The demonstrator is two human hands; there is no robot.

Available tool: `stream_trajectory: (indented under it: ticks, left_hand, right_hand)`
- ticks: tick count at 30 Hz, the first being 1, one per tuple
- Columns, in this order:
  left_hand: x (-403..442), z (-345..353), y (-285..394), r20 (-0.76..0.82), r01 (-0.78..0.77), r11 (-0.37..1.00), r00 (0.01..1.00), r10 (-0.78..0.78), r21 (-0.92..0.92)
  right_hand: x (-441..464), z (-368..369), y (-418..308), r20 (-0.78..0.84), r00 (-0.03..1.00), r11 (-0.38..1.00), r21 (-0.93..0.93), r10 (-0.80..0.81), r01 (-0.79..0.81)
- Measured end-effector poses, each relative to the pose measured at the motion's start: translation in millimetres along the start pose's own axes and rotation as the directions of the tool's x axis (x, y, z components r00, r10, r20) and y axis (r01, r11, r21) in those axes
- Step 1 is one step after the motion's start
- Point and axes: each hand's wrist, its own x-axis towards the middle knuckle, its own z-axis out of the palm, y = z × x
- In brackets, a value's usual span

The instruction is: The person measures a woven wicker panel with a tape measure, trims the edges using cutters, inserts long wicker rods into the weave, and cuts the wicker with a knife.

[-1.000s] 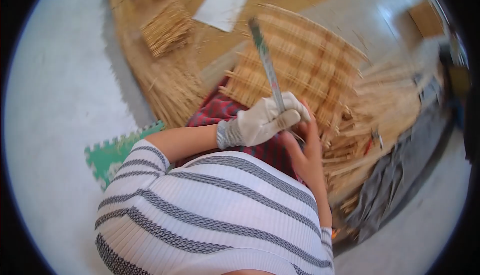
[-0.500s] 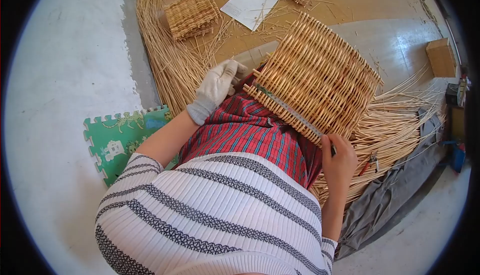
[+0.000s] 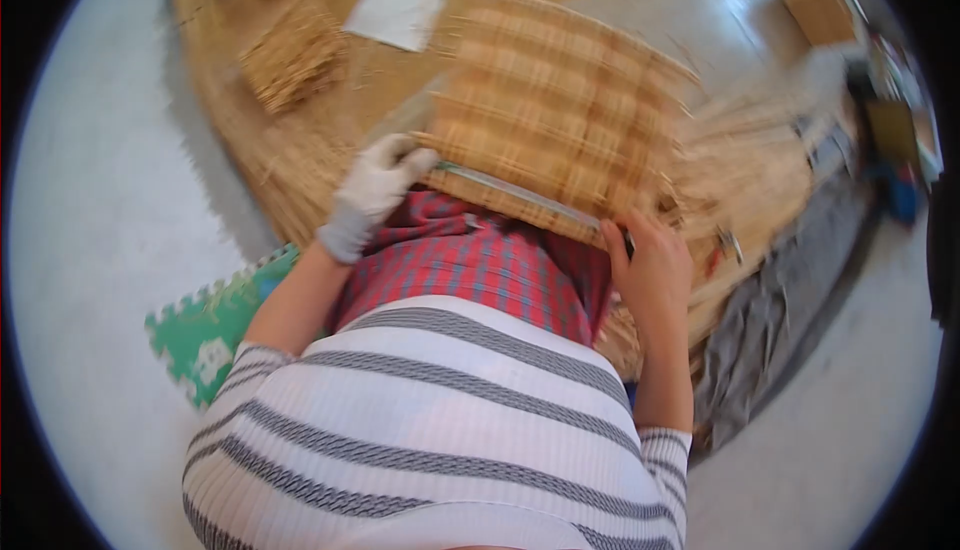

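Observation:
A woven wicker panel [image 3: 560, 100] lies tilted over my lap, blurred by motion. A tape measure's blade [image 3: 520, 191] stretches along its near edge from corner to corner. My left hand [image 3: 383, 178], in a pale work glove, is closed at the near left corner, with thumb and fingers at the panel's edge and the blade's end. At the near right corner my bare right hand [image 3: 652, 255] is closed around the tape measure; a dark bit of it shows by the thumb. Most of what my right fingers grip is hidden.
Another woven piece [image 3: 295, 55] and a white sheet [image 3: 405, 0] lie ahead on the floor. Loose wicker rods [image 3: 765, 165] spread at right beside red-handled pliers [image 3: 720, 252] and grey cloth [image 3: 785, 290]. A green foam mat [image 3: 210, 335] is at left; a cardboard box [image 3: 818, 10] stands far right.
My left hand has come from just beside the panel's corner onto it and closed there. The view has shifted and blurred; the right hand stays at the tape's other end.

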Motion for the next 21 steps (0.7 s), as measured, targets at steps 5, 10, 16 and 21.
stream_trajectory:
  ticks: [5, 10, 16, 21]
  left_hand:
    - [7.1, -9.2, -15.2, 0.059, 0.045, 0.988, 0.998, -0.037, -0.145]
    - [19.5, -20.6, -35.1, 0.127, 0.089, 0.955, 0.99, -0.055, -0.284]
    - [16.5, -17.5, -12.5, 0.103, 0.135, 0.972, 0.988, -0.116, -0.195]
    - [15.1, -19.3, -1.1, 0.088, 0.187, 0.977, 0.98, -0.178, -0.103]
  right_hand:
    - [-26.2, -17.1, 60.0, 0.039, 0.993, 0.994, 0.018, 0.109, -0.11]
    - [-32.1, 14.5, 70.9, -0.063, 0.997, 0.999, 0.014, 0.053, -0.053]
    - [-32.8, 14.3, 77.3, -0.066, 0.997, 0.998, 0.06, 0.024, -0.02]
    - [-29.9, 16.4, 78.1, 0.034, 0.988, 0.975, 0.168, -0.154, 0.146]
